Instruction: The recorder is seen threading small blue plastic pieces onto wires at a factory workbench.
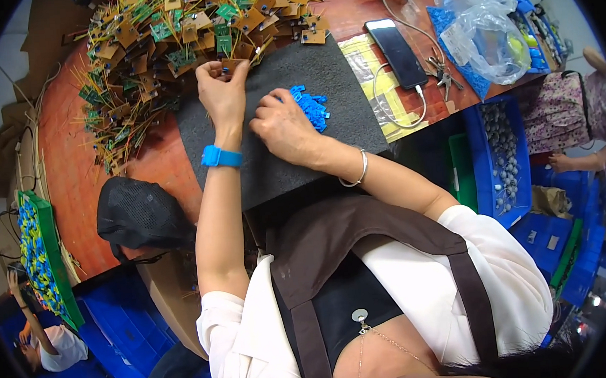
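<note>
My left hand (220, 91) pinches a small brown circuit board (232, 65) at the far edge of a dark grey foam mat (343, 105). A blue band sits on that wrist. My right hand (282, 124) rests on the mat with its fingertips at a heap of small blue plastic parts (311, 106); whether it holds one is hidden. A silver bangle is on that wrist. Behind the mat lies a big pile of brown and green circuit boards with yellow wire leads (159, 37).
A black phone (397, 52) on a cable and keys (444, 72) lie right of the mat, by clear plastic bags (492, 32). A blue bin of grey parts (500, 150) stands lower right. A black mesh cap (140, 214) and a green tray (41, 256) sit left. Other people are at both edges.
</note>
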### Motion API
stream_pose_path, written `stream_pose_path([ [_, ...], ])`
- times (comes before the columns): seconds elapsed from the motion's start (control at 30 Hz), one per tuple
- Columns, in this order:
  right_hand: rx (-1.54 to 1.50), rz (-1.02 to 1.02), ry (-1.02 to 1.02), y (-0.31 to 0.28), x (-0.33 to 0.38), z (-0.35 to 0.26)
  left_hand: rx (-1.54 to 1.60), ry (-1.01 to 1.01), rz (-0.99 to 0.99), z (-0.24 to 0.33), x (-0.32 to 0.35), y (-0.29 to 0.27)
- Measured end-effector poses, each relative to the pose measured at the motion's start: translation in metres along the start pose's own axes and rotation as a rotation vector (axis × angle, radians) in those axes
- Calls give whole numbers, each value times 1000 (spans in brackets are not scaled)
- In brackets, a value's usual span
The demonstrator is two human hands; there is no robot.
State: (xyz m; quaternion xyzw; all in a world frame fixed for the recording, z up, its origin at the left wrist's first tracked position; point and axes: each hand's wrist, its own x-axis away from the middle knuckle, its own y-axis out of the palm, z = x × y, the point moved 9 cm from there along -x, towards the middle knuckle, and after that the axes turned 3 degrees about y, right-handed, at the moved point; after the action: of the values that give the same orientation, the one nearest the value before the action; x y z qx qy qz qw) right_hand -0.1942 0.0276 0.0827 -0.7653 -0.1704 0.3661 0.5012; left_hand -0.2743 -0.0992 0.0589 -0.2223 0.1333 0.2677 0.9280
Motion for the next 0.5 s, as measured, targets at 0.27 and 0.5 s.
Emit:
stream_pose_path([
  [0.27, -273, 6, 93, -16, 16, 27, 241, -87, 62, 25, 95, -104],
  [0.5, -92, -26, 34, -10, 5, -1, -623, 490, -56, 78, 173, -87],
])
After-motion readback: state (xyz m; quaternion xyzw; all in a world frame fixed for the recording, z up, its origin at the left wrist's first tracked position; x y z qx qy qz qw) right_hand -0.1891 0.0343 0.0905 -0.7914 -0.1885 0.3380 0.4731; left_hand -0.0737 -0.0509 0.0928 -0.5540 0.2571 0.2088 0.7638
